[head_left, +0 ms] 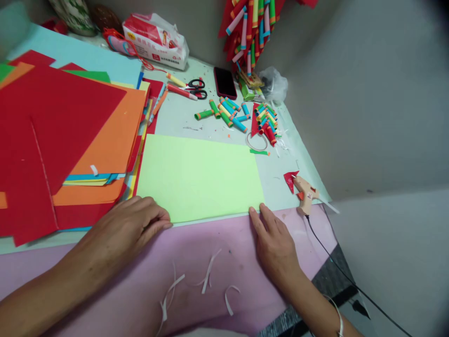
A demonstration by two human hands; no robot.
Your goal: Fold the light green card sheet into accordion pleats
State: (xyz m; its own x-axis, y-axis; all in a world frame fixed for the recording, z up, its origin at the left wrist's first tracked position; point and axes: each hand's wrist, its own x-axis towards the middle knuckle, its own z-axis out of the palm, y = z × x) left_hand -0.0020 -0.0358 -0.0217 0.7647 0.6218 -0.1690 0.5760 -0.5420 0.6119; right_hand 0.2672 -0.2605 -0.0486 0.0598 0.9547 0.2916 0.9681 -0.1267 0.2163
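A light green sheet of paper (pixel 199 178) lies flat along the table's near edge, possibly folded. My left hand (pixel 140 220) is closed at its near left corner, thumb and fingertips pinching the edge. At the near right corner, my right hand (pixel 273 238) rests its outstretched thumb and finger on the paper's edge, slightly apart; its other fingers are partly hidden. Left of the sheet, close to my left hand, is a loose pile of coloured paper, with a red sheet (pixel 63 121) on top and an orange sheet (pixel 112 126) below it.
Scissors (pixel 198 89), a phone (pixel 225 83), small rolled paper tubes (pixel 229 112) and a tissue pack (pixel 156 42) stand farther back. A hot glue gun (pixel 306 194) lies at right, its cord trailing off the table. Paper strips (pixel 208 274) lie on the pink cloth (pixel 140 290).
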